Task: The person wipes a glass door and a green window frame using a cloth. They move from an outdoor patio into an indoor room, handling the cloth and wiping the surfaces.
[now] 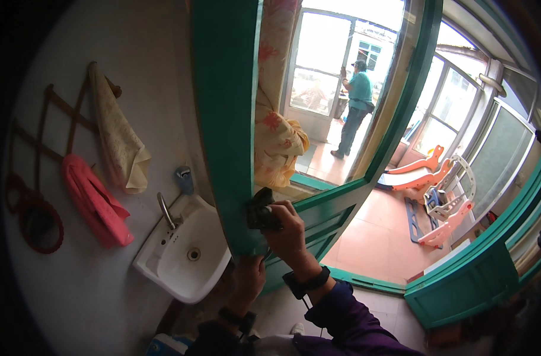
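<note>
My right hand [288, 233] grips a dark, crumpled item [263, 211], perhaps a cloth, against the green wooden door [228, 133], just below the lower corner of its glass pane. Its exact kind is too dark to tell. Lower down, my left hand [249, 278] is curled close to the same door, near its handle area; whatever its fingers hold is hidden. Both wrists carry dark straps. Behind the pane hangs a floral curtain [275, 151], gathered in a knot.
Left of the door, a white washbasin [181, 258] with a metal faucet [166, 211] juts from the wall. Pink [94, 202] and cream towels [119, 133] hang from a wooden rack. Beyond the doorway are a child's slide [408, 178] and a person [358, 107] at another door.
</note>
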The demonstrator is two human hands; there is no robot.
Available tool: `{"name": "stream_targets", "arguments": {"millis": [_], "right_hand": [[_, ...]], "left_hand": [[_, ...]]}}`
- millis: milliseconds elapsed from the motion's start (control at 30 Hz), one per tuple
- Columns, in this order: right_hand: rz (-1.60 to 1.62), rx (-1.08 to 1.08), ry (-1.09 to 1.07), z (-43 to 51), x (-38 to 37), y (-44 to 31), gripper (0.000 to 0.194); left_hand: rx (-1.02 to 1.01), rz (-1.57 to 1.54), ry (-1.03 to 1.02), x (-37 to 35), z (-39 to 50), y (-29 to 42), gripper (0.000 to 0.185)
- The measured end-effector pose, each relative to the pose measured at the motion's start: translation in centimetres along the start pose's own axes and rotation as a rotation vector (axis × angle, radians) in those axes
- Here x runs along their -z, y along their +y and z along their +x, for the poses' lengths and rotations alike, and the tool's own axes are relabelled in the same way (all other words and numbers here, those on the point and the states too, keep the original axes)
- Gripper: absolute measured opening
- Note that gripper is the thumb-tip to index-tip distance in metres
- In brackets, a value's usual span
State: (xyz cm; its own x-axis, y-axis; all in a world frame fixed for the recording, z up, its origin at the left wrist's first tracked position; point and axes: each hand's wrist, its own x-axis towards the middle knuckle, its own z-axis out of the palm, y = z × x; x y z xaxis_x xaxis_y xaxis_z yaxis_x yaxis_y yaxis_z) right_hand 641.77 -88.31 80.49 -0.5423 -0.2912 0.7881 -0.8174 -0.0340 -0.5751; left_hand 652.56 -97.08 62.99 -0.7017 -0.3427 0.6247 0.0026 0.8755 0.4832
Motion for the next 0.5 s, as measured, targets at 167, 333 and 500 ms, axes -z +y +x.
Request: {"name": "stream_targets", "arguments": {"millis": [167, 333, 500], "right_hand": [[0.209, -0.250, 0.031, -3.7, 2.3, 0.1, 0.029], [0.672, -0.616, 0.062, -8.9, 6.8, 0.4, 0.027], [0.834, -0.777, 0.053, -14.4, 9.8, 1.1, 0.035]], "left_hand": [[-0.029, -0.043, -0.070, 0.9, -0.4, 0.6, 0.022], [-0.078, -0.102, -0.133, 2.4, -1.1, 2.0, 0.030], [-0.114, -0.092, -0.196, 3.7, -2.5, 4.4, 0.037]]}}
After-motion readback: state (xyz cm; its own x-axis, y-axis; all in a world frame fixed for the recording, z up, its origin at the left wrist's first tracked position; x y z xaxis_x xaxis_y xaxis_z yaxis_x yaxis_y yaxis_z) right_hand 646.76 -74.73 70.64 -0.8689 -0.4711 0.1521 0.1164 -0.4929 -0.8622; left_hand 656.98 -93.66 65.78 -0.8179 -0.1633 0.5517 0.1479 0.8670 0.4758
